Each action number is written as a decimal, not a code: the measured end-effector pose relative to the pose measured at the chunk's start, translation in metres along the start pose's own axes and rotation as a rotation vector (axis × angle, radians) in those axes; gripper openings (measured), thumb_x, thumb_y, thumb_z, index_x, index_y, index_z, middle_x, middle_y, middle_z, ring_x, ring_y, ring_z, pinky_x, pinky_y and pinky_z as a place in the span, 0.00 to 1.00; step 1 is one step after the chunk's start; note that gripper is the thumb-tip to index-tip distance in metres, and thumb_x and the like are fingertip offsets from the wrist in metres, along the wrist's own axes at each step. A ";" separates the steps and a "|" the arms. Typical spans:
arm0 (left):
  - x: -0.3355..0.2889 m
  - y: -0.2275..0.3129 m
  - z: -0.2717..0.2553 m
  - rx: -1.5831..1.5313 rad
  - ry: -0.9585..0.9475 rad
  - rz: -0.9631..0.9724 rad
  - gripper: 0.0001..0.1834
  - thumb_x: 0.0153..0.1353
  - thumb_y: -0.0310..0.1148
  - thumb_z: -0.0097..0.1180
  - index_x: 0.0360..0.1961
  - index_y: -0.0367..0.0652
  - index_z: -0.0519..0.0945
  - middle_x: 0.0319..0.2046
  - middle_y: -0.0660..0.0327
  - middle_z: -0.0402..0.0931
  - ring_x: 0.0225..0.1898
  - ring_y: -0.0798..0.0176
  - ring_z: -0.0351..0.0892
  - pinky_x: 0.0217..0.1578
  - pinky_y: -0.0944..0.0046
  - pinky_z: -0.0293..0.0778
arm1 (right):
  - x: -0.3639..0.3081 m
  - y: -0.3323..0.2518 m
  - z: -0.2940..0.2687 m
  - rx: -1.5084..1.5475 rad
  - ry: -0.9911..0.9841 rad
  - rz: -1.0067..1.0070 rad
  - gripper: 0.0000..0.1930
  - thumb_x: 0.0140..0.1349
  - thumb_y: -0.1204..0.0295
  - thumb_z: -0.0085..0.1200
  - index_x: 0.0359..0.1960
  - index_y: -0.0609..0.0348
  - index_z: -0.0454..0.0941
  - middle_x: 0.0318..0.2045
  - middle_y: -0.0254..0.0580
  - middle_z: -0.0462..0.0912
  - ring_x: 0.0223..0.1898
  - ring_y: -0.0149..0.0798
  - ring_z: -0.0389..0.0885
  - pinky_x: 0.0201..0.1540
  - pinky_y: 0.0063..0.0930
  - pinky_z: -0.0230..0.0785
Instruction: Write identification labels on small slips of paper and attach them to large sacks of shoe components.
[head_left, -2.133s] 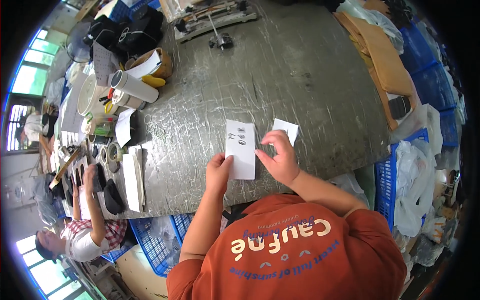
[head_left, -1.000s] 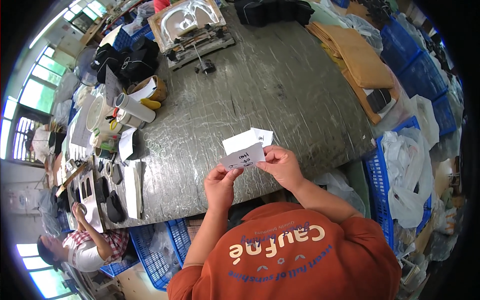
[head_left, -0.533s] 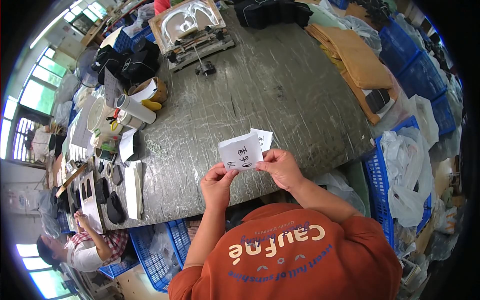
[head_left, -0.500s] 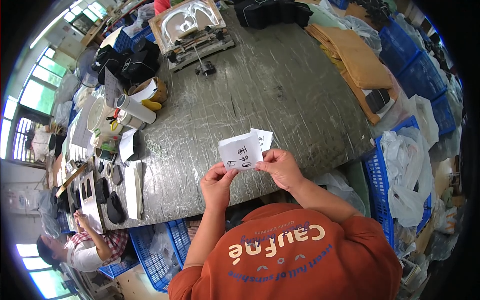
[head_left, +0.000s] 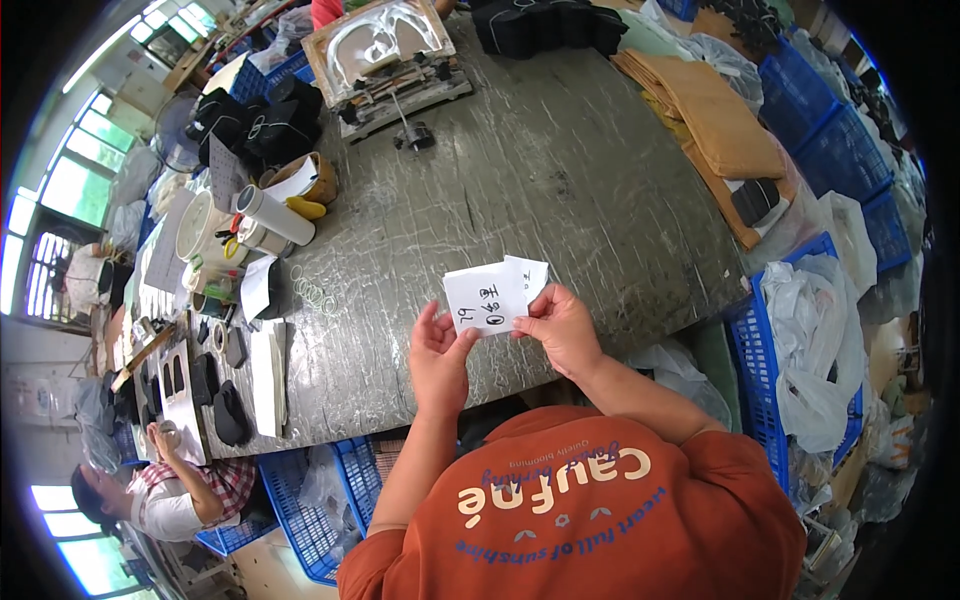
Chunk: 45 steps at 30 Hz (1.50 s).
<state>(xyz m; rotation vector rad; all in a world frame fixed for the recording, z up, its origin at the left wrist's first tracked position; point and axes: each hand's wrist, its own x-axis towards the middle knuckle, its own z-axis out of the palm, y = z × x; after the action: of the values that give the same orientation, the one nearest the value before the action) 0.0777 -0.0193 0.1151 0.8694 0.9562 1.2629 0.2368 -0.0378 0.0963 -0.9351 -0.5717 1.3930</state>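
Note:
My right hand (head_left: 563,328) grips a small stack of white paper cards (head_left: 486,297), thumb on the front face and fingers behind the right edge. Black handwritten marks cover the front card. A second white card (head_left: 535,272) sticks out behind it at the upper right. My left hand (head_left: 440,355) is beside the cards' lower left corner, its thumb tip near the edge. Its fingers are spread apart and curve loosely to the left of the paper. Both hands are over the near edge of the table (head_left: 440,210).
At the left stand a white bottle (head_left: 273,216), tubs and papers. Black insole-shaped pieces (head_left: 230,415) lie nearer. A framed screen on a clamp stand (head_left: 385,60) sits at the far side. Folded tan fabric (head_left: 710,115) and blue crates (head_left: 770,370) line the right. A co-worker (head_left: 165,490) sits lower left.
My left fingers have loosened from the cards and spread out. The cards have shifted slightly right and up, still in my right hand. The co-worker's hands have moved a little.

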 end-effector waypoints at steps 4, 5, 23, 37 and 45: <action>-0.002 0.001 -0.001 0.031 -0.080 -0.233 0.12 0.51 0.18 0.54 0.38 0.31 0.72 0.35 0.53 0.76 0.36 0.62 0.77 0.38 0.65 0.75 | -0.001 0.000 0.000 -0.094 -0.027 -0.034 0.11 0.48 0.87 0.53 0.27 0.63 0.64 0.27 0.40 0.72 0.29 0.34 0.77 0.34 0.25 0.75; -0.003 0.000 0.000 0.106 -0.066 -0.215 0.10 0.50 0.18 0.55 0.35 0.30 0.74 0.32 0.54 0.77 0.33 0.63 0.78 0.37 0.65 0.75 | -0.003 -0.002 0.004 -0.046 -0.018 -0.027 0.11 0.48 0.87 0.54 0.30 0.63 0.66 0.29 0.41 0.73 0.29 0.33 0.77 0.34 0.25 0.75; 0.001 0.008 -0.008 0.329 -0.075 -0.141 0.10 0.49 0.17 0.55 0.35 0.29 0.74 0.28 0.54 0.77 0.27 0.66 0.78 0.31 0.69 0.75 | -0.010 0.013 -0.007 -0.198 -0.110 0.208 0.05 0.57 0.75 0.50 0.28 0.65 0.75 0.23 0.39 0.77 0.22 0.27 0.74 0.26 0.19 0.69; -0.008 0.010 -0.014 0.784 -0.249 0.089 0.21 0.50 0.18 0.54 0.48 0.39 0.69 0.27 0.55 0.79 0.31 0.67 0.79 0.31 0.71 0.73 | 0.011 -0.050 -0.003 -1.030 -0.238 -0.664 0.11 0.48 0.71 0.58 0.34 0.61 0.75 0.36 0.42 0.76 0.42 0.37 0.70 0.42 0.30 0.63; 0.008 0.027 -0.024 0.798 -0.477 0.315 0.10 0.50 0.20 0.55 0.36 0.38 0.75 0.28 0.60 0.76 0.31 0.69 0.74 0.35 0.70 0.69 | 0.011 -0.040 -0.012 -0.463 -0.179 0.028 0.04 0.52 0.75 0.54 0.27 0.63 0.76 0.19 0.32 0.76 0.24 0.25 0.71 0.30 0.21 0.65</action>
<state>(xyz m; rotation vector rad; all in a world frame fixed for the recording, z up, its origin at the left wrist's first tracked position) 0.0456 -0.0076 0.1305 1.9079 0.9507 0.8346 0.2712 -0.0263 0.1204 -1.1917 -1.0502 1.4044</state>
